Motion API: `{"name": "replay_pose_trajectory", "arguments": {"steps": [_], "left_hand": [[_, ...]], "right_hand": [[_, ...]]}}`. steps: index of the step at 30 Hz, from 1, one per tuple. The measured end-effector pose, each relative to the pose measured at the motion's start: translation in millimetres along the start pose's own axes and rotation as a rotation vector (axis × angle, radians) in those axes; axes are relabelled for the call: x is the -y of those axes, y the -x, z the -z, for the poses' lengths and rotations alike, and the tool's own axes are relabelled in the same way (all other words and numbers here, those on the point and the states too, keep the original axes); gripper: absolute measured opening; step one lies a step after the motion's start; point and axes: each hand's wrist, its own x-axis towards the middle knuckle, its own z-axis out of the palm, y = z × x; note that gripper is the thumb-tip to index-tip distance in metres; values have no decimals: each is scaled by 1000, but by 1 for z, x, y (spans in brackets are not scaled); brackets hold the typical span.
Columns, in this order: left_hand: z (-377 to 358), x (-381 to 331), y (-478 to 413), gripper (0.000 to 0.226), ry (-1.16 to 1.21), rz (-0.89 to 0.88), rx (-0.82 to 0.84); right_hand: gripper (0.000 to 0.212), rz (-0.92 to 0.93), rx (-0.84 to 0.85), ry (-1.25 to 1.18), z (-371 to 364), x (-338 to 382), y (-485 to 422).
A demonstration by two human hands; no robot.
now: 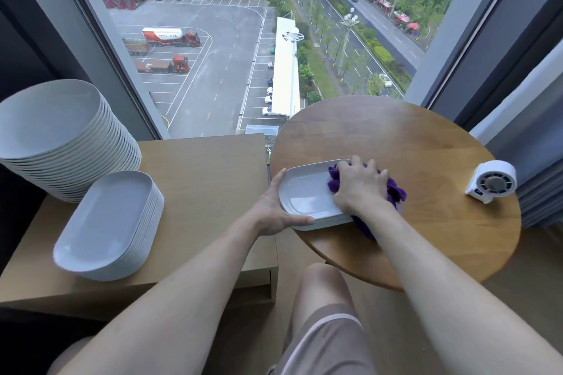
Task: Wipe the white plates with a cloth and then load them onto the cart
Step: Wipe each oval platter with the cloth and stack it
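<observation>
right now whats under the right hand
A bunched purple cloth lies under the right hand, pressed onto the right end of the white plate. The plate surface beneath hand and cloth is hidden.

round wooden table [426, 143] | small white fan [492, 181] on its right side | window [213, 39] behind

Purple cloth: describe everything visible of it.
The purple cloth is soft-looking, deep-violet fabric, bunched and crumpled. The right hand grips it from above, hiding most of it. It lies on the right end of the white rectangular plate and spills onto the round wooden table under the wrist.
</observation>
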Motion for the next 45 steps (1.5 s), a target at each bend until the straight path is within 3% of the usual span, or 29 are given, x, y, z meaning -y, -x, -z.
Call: {"name": "replay_pose_trajectory", "arguments": {"steps": [8,17,27,33,37,41,45], "left_hand": [[-2,0,4,134,35,-39,7],[2,-9,9,150,-2,0,38],[3,-7,8,138,-30,20,-17],[0,-6,9,135,-19,12,-23],[-4,-10,12,131,-23,0,-114],[-9,-14,19,102,-98,-63,-228],[-12,-20,25,101,-212,-66,-309]], "right_hand": [[80,358,21,106,-1,57,9],[57,581,47,-46,-1,35,33],[54,242,41,-149,-9,-22,33],[56,-44,-114,-389,-21,-39,28],[56,-79,-204,-349,-32,-24,34],[57,-79,-232,-334,-36,-25,36],[58,-67,-214,-336,-36,-26,36]]}}
